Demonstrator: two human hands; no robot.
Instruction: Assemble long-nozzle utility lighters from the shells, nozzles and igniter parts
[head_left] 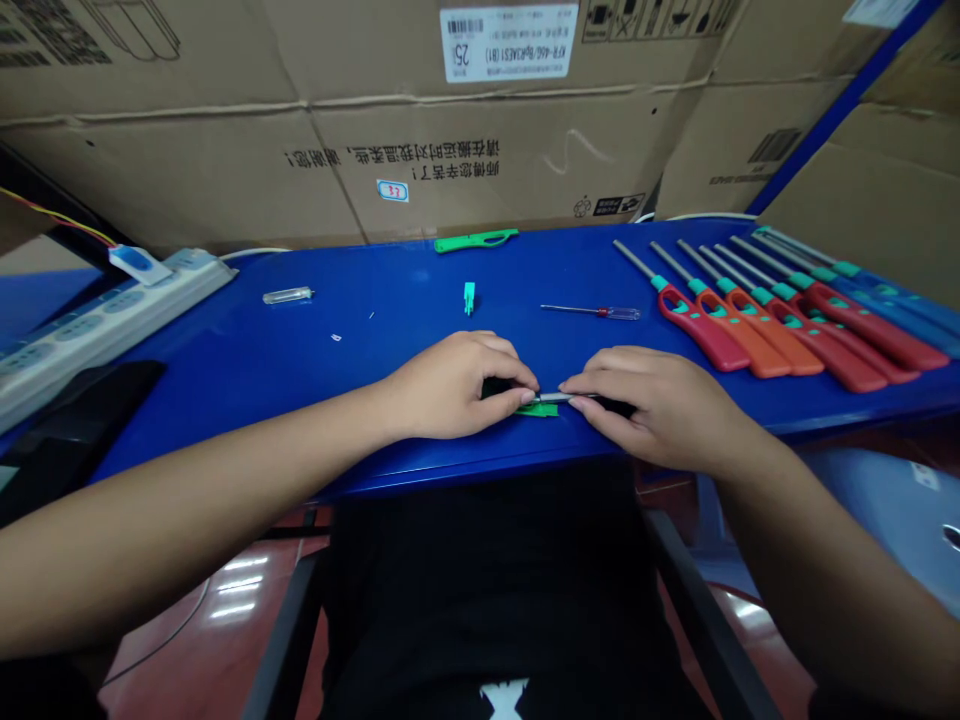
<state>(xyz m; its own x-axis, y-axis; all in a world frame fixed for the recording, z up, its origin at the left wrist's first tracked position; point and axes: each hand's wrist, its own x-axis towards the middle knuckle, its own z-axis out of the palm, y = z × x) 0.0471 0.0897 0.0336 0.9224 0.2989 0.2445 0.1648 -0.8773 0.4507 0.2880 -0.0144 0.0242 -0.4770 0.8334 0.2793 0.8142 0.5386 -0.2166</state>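
Observation:
Close to the table's front edge, my left hand and my right hand face each other, each pinching a thin metal tube between thumb and fingers. Part of the tube is hidden by the fingertips. Just under it lies a green plastic piece, partly covered by my left hand. Beyond my hands are a small teal plastic part and a long green casing half with a loop opening. A small screwdriver with a clear handle lies ahead of my right hand.
Several red, orange and blue long-necked lighters lie in a row at the right. On the left are a clear fuel tank, a white power strip and a black object. Cardboard boxes stand behind the blue table.

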